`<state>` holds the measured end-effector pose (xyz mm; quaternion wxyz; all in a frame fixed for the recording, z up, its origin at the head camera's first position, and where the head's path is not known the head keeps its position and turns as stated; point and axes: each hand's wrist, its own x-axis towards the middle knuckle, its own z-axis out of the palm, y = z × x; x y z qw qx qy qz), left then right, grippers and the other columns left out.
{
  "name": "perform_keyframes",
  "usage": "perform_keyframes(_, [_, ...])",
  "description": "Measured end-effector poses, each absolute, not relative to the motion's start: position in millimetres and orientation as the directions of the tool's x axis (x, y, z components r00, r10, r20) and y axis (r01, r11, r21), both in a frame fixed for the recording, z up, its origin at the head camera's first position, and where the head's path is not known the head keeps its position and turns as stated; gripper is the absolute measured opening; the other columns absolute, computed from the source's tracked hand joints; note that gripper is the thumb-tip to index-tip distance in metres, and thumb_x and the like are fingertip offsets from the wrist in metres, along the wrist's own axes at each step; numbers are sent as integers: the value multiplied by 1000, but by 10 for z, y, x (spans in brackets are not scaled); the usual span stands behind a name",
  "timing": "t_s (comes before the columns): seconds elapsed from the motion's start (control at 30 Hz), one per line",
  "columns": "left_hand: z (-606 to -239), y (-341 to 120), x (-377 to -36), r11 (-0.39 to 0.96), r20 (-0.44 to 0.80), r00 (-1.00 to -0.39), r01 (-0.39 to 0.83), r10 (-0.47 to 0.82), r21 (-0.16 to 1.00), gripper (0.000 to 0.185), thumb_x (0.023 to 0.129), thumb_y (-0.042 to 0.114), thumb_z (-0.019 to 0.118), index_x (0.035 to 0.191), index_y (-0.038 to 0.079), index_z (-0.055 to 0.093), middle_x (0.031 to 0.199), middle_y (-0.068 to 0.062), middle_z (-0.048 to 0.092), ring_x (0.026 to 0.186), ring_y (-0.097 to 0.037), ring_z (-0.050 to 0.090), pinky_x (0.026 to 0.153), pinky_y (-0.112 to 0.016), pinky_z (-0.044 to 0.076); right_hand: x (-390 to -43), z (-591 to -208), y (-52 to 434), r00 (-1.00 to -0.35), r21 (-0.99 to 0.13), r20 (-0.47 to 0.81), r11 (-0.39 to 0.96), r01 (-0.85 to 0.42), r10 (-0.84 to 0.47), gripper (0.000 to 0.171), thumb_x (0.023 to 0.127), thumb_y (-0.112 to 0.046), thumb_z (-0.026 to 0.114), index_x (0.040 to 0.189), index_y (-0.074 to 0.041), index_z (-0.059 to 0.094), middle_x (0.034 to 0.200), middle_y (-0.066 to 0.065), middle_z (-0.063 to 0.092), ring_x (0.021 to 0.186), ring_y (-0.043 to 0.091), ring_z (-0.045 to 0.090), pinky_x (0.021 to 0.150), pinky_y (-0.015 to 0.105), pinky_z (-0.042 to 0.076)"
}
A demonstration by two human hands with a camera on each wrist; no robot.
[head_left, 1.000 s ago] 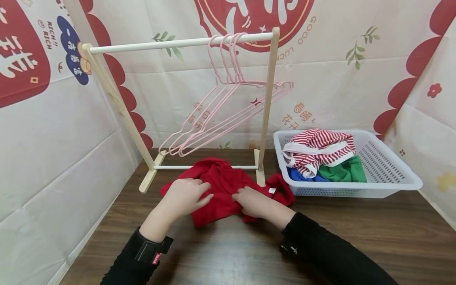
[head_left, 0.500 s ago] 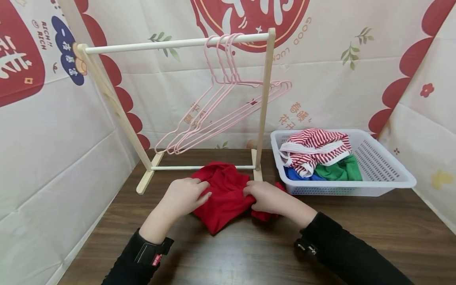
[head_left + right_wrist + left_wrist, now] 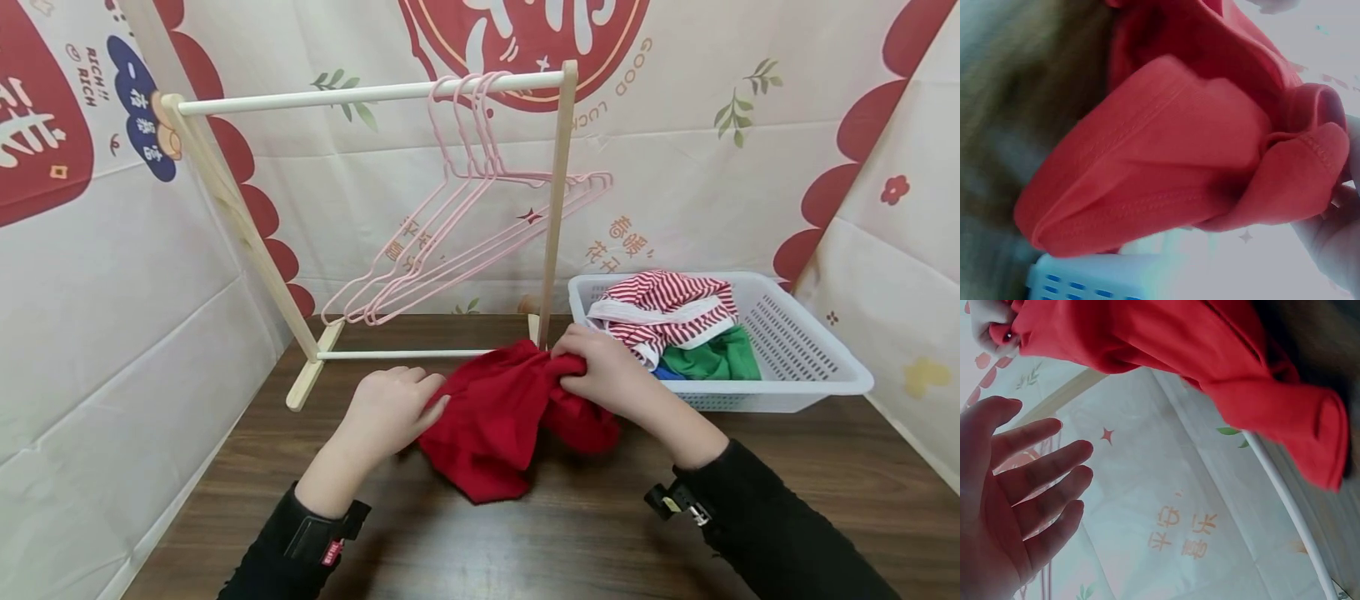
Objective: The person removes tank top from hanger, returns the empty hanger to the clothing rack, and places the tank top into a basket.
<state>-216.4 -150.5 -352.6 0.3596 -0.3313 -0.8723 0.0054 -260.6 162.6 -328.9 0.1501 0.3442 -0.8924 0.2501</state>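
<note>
One red garment (image 3: 498, 421) is seen at the frame's centre. Three pink hangers (image 3: 450, 242) are counted on one wooden rack (image 3: 367, 90). At right, one white basket (image 3: 817, 367) is seen, with three garments: striped (image 3: 663, 312), green (image 3: 712, 357), blue (image 3: 662, 372).

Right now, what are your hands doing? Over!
Right hand grips red garment, lifting it. Left hand open beside it. Rack foot and basket close behind.

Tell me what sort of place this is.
Probably a staged tabletop laundry station, not a real home: a small wooden clothes rack with pink hangers, a white basket of clothes, and printed festive sheets walling in the table.
</note>
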Motion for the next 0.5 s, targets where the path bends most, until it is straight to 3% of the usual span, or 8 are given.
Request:
perform_keyframes(0.27, [-3454, -1424, -2132, 789, 633, -529, 569, 566, -230, 13, 87, 26, 68, 90, 14, 72, 73, -1, 65, 62, -20, 62, 49, -31, 47, -2549, -3063, 1698, -756, -453, 535, 628, -633, -377, 19, 79, 2, 73, 93, -9, 68, 95, 4, 60, 87, 21, 53, 73, 41, 47])
perform_keyframes(0.5, [-3410, -1351, -2212, 814, 672, -529, 548, 517, -194, 11, 87, 24, 66, 88, 15, 71, 68, 1, 62, 61, -21, 62, 46, -33, 44, -2607, -3069, 1413, -792, -559, 545, 584, -588, -276, 14, 82, -3, 69, 95, -8, 69, 97, 6, 62, 86, 23, 53, 71, 39, 44])
